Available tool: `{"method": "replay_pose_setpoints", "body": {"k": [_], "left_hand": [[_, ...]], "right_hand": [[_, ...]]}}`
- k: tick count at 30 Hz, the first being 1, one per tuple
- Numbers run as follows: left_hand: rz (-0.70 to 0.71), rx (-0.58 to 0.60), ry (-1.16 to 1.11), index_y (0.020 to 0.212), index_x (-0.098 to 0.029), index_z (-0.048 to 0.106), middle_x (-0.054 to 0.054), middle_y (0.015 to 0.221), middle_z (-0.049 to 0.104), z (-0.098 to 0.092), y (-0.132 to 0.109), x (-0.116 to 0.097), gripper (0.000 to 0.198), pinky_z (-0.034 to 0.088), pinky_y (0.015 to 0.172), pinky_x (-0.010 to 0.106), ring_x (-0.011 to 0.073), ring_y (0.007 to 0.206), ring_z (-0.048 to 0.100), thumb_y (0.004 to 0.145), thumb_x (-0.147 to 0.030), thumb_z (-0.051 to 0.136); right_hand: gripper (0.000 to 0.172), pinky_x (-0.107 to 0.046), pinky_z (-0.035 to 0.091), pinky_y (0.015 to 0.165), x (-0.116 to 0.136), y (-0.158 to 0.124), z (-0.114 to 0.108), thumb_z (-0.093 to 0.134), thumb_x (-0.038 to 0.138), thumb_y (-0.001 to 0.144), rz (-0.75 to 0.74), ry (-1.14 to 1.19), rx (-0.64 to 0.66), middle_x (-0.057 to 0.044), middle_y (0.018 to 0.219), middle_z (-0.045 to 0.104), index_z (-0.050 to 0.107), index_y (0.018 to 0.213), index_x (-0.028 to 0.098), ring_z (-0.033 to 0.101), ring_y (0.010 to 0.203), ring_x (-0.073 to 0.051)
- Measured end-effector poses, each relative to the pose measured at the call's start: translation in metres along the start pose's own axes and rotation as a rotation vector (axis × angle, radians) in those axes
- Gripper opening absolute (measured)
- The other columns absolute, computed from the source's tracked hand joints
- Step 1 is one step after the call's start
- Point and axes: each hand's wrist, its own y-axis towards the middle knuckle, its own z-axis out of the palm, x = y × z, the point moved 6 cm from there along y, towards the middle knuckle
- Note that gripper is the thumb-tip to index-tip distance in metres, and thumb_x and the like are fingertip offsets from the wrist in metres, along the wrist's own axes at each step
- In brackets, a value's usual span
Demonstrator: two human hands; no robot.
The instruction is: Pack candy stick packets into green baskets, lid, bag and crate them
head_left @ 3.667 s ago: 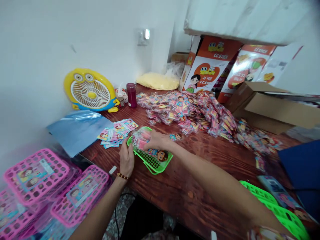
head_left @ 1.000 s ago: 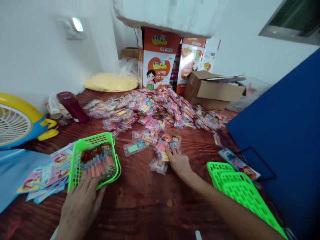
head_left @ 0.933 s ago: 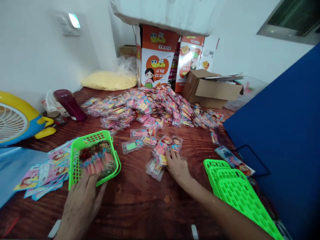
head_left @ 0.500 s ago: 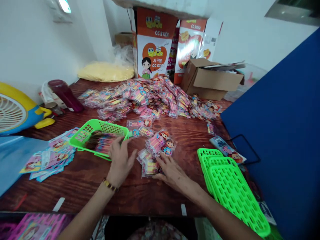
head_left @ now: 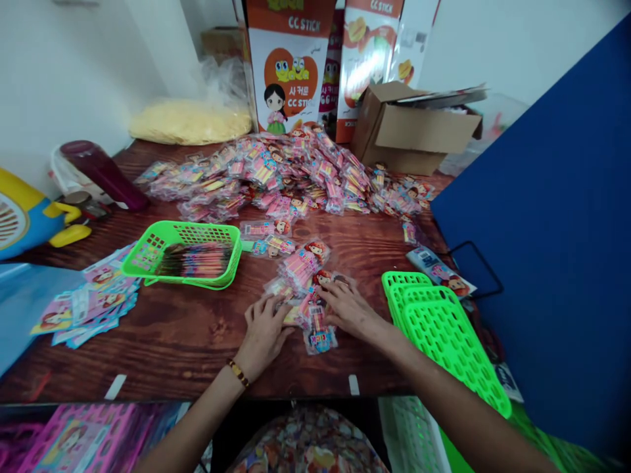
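Small clear packets (head_left: 302, 268) with pink and yellow sticks and cartoon girls lie in a loose heap in front of me. My left hand (head_left: 263, 334) is at the heap's near left side, thumb apart from the bent fingers, touching a yellow packet (head_left: 294, 316). From the right, my right hand (head_left: 349, 310) rests spread fingers on the packets, beside one with a barcode (head_left: 318, 322). Its fingertips are partly lost among the wrappers. To the left stands a green basket (head_left: 229, 279) holding a row of packets (head_left: 202, 259) on edge.
A large pile of packets (head_left: 266, 174) spreads across the back of the table. Stacked green baskets (head_left: 444, 328) lie at right, printed cards (head_left: 96, 302) at left. Behind are an open carton (head_left: 424, 128), a dark red bottle (head_left: 106, 174) and a blue panel (head_left: 542, 230).
My left hand has left the green basket and come right to the heap. My right hand has shifted slightly right and up, and the heap's packets are spread differently. The view has tilted down.
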Motion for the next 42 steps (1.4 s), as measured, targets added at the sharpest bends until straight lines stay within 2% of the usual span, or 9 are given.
{"method": "replay_pose_setpoints", "body": {"k": [5, 11, 16, 23, 28, 32, 34, 38, 42], "left_hand": [[-0.078, 0.014, 0.024, 0.102, -0.023, 0.062, 0.008, 0.116, 0.061, -0.011, 0.001, 0.007, 0.016, 0.033, 0.091, 0.046, 0.0277, 0.109, 0.048, 0.086, -0.028, 0.062], [-0.118, 0.082, 0.060, 0.119, -0.023, 0.054, 0.009, 0.118, 0.057, -0.016, 0.004, 0.006, 0.034, 0.036, 0.082, 0.040, 0.0269, 0.103, 0.048, 0.089, -0.039, 0.057], [-0.192, 0.181, 0.087, 0.100, -0.021, 0.056, 0.006, 0.100, 0.059, -0.010, 0.000, 0.013, 0.020, 0.033, 0.076, 0.037, 0.0258, 0.095, 0.049, 0.087, -0.035, 0.061], [-0.213, 0.145, 0.066, 0.099, -0.021, 0.055, 0.005, 0.098, 0.061, -0.014, -0.006, 0.017, 0.016, 0.033, 0.079, 0.038, 0.0256, 0.095, 0.049, 0.086, -0.029, 0.061], [-0.134, 0.007, 0.058, 0.114, -0.022, 0.057, 0.009, 0.111, 0.059, -0.021, 0.002, -0.008, 0.026, 0.035, 0.082, 0.041, 0.0279, 0.102, 0.046, 0.091, -0.033, 0.054], [0.011, 0.061, -0.122, 0.126, -0.023, 0.052, 0.011, 0.120, 0.056, -0.007, 0.027, -0.039, 0.039, 0.035, 0.087, 0.045, 0.0308, 0.111, 0.043, 0.089, -0.035, 0.058], [0.070, 0.100, -0.197, 0.118, -0.023, 0.056, 0.009, 0.117, 0.058, -0.003, 0.037, -0.047, 0.034, 0.036, 0.088, 0.044, 0.0298, 0.110, 0.044, 0.087, -0.035, 0.062], [0.111, 0.130, -0.310, 0.091, -0.021, 0.054, 0.002, 0.091, 0.061, -0.014, 0.037, -0.046, 0.009, 0.040, 0.080, 0.033, 0.0192, 0.089, 0.053, 0.091, -0.029, 0.055], [-0.037, 0.081, -0.578, 0.089, -0.022, 0.047, -0.004, 0.076, 0.056, -0.034, 0.015, -0.030, 0.010, 0.040, 0.063, 0.025, 0.0126, 0.066, 0.052, 0.094, -0.030, 0.047]], "right_hand": [[0.039, -0.045, 0.032, 0.108, -0.012, -0.016, 0.001, 0.061, 0.033, 0.089, 0.061, -0.052, -0.025, -0.011, 0.137, 0.054, 0.059, 0.126, 0.020, 0.047, 0.124, -0.027], [0.032, -0.043, 0.035, 0.102, 0.015, -0.028, -0.016, 0.056, 0.034, 0.092, -0.076, -0.097, -0.090, -0.007, 0.129, 0.059, 0.059, 0.122, 0.025, 0.051, 0.118, -0.026], [0.047, -0.046, 0.035, 0.096, 0.013, -0.023, -0.008, 0.054, 0.057, 0.088, 0.315, -0.163, -0.149, -0.017, 0.106, 0.067, 0.064, 0.101, 0.013, 0.057, 0.105, -0.031], [0.017, -0.037, 0.035, 0.085, 0.030, -0.029, 0.014, 0.056, 0.036, 0.092, 0.388, 0.121, -0.096, -0.007, 0.102, 0.068, 0.060, 0.096, 0.020, 0.060, 0.100, -0.023], [0.036, -0.041, 0.035, 0.082, 0.028, -0.044, 0.013, 0.063, 0.046, 0.085, 0.511, 0.018, -0.185, -0.014, 0.107, 0.065, 0.057, 0.103, 0.016, 0.058, 0.099, -0.030], [0.016, -0.039, 0.035, 0.082, 0.032, -0.048, 0.020, 0.060, 0.033, 0.088, 0.429, 0.128, -0.249, -0.009, 0.104, 0.065, 0.056, 0.096, 0.020, 0.056, 0.100, -0.027], [0.008, -0.036, 0.035, 0.081, 0.031, -0.050, 0.021, 0.056, 0.029, 0.091, 0.369, 0.296, -0.310, -0.004, 0.095, 0.066, 0.055, 0.092, 0.021, 0.057, 0.094, -0.022], [0.010, -0.031, 0.036, 0.081, 0.028, -0.057, 0.018, 0.060, 0.030, 0.089, 0.182, 0.549, -0.353, 0.000, 0.088, 0.065, 0.056, 0.091, 0.021, 0.056, 0.085, -0.017], [0.011, -0.030, 0.034, 0.082, 0.028, -0.065, 0.008, 0.065, 0.030, 0.086, 0.037, 0.454, -0.214, 0.000, 0.090, 0.066, 0.060, 0.090, 0.021, 0.056, 0.089, -0.017]]}}
